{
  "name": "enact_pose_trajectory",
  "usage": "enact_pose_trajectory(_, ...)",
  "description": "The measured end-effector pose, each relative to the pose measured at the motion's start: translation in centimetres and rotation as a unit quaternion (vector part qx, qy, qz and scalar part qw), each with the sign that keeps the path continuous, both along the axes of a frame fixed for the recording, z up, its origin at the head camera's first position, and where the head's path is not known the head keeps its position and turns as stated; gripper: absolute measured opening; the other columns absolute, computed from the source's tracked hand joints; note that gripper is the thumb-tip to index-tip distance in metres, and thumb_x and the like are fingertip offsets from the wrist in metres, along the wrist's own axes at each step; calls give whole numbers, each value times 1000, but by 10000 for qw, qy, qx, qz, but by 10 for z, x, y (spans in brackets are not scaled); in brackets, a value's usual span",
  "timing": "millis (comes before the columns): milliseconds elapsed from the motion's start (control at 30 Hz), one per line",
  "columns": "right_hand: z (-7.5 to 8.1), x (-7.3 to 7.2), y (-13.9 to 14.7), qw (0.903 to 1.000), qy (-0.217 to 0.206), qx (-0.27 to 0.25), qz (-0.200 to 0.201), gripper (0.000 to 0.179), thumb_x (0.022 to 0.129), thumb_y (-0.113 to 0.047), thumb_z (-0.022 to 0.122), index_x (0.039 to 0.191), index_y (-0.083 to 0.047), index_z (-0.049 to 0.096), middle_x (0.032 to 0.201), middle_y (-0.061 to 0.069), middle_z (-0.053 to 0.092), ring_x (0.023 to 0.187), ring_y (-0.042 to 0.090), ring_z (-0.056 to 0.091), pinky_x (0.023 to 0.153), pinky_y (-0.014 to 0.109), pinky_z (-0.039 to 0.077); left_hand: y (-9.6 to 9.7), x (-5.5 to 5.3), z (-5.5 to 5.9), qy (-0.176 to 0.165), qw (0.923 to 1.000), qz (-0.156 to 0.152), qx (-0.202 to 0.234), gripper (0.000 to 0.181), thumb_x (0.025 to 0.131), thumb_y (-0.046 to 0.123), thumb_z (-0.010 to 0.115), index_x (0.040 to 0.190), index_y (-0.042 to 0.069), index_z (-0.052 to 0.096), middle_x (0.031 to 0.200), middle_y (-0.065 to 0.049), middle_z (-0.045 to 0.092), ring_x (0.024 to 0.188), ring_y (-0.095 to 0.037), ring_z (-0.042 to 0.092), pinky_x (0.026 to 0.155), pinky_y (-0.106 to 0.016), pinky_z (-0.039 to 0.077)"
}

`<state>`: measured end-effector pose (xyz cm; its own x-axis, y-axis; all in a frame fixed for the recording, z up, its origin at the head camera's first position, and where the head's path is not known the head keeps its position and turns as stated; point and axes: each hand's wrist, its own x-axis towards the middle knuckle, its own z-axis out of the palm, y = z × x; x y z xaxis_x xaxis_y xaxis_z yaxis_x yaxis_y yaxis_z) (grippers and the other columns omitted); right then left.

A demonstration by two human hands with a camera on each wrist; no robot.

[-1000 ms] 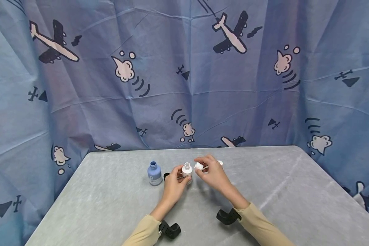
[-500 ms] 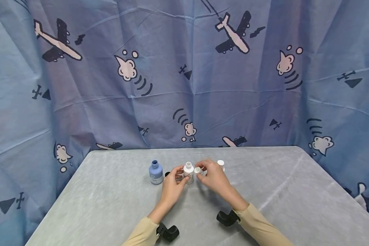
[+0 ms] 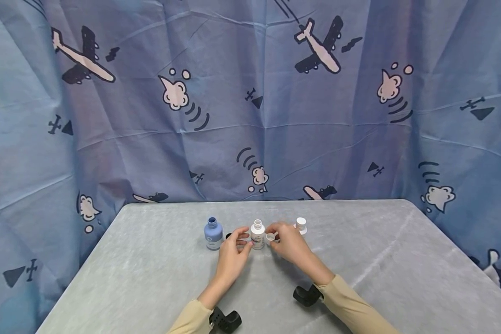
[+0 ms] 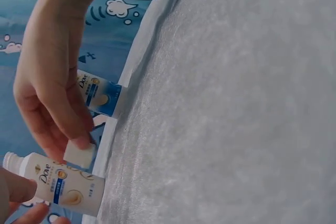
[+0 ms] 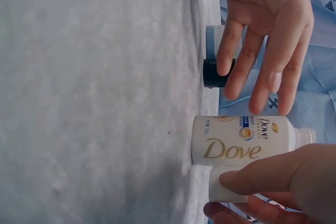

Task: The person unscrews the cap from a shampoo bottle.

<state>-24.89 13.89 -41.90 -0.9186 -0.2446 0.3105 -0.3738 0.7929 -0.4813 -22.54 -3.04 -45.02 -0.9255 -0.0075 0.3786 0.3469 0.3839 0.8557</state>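
Note:
An uncapped white Dove bottle (image 3: 257,235) stands upright on the table between the two hands. My left hand (image 3: 233,253) is just left of it, fingers spread and holding nothing; the right wrist view shows those fingers (image 5: 257,72) apart from each other near the bottle's side. My right hand (image 3: 291,242) pinches a small white cap (image 3: 270,237) low beside the bottle's right side. In the right wrist view that cap (image 5: 226,186) is right against the bottle, under the thumb. An open blue bottle (image 3: 213,235) stands to the left, with a black cap (image 3: 228,236) beside it.
Behind my right hand stands another white bottle (image 3: 301,224), partly hidden; its label and blue base (image 4: 107,100) show in the left wrist view. The grey table (image 3: 359,278) ends at a blue airplane-print curtain (image 3: 217,153).
My left hand has let go of the white bottle and drawn slightly left. My right hand has lowered the white cap from neck height to beside the bottle's lower part.

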Motion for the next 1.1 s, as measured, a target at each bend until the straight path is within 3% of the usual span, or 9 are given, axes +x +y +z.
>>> enact_pose_trajectory(200, -6, -2, 2, 9997, -193, 149, -24, 27, 70, 5, 73, 96, -5, 72, 94, 9, 72, 75, 19, 67, 66, 31, 54, 0, 3, 0, 43, 10000, -13, -26, 33, 86, 0, 64, 119, 2, 62, 105, -15, 70, 90, -25, 68, 75, -26, 56)
enact_pose_trajectory(533, -5, 4, 3, 9997, -41, 229, -42, 31, 71, 3, 75, 101, -3, 71, 98, 12, 73, 77, 22, 69, 66, 35, 56, 6, 9, 4, 146, 9998, 9, 166, 30, 87, -2, 62, 116, 4, 64, 104, -13, 71, 87, -24, 68, 74, -24, 56)
enact_pose_trajectory(700, 1, 13, 7, 9987, 394, 313, -45, 28, 72, 1, 74, 99, -6, 71, 99, 9, 72, 76, 21, 68, 65, 33, 54, 9, 12, 6, 252, 9993, 104, 251, 28, 87, 0, 62, 114, 6, 66, 100, -11, 72, 82, -20, 67, 70, -22, 54)
enact_pose_trajectory(900, 2, 20, 22, 9934, 1104, 156, 271, 20, 74, -1, 73, 91, -11, 71, 88, 0, 72, 69, 15, 66, 62, 24, 52, 15, 16, 9, 318, 9992, 35, 242, 25, 86, 1, 63, 110, 7, 67, 95, -11, 72, 76, -15, 66, 64, -18, 51)
enact_pose_trajectory(1100, 1, 26, 40, 9842, 1681, -100, 552, 16, 76, -5, 74, 89, -13, 71, 81, -4, 70, 62, 6, 61, 57, 18, 49, 22, 20, 12, 102, 9993, -293, 229, 25, 86, 3, 62, 110, 7, 67, 97, -13, 72, 75, -10, 64, 61, -17, 50)
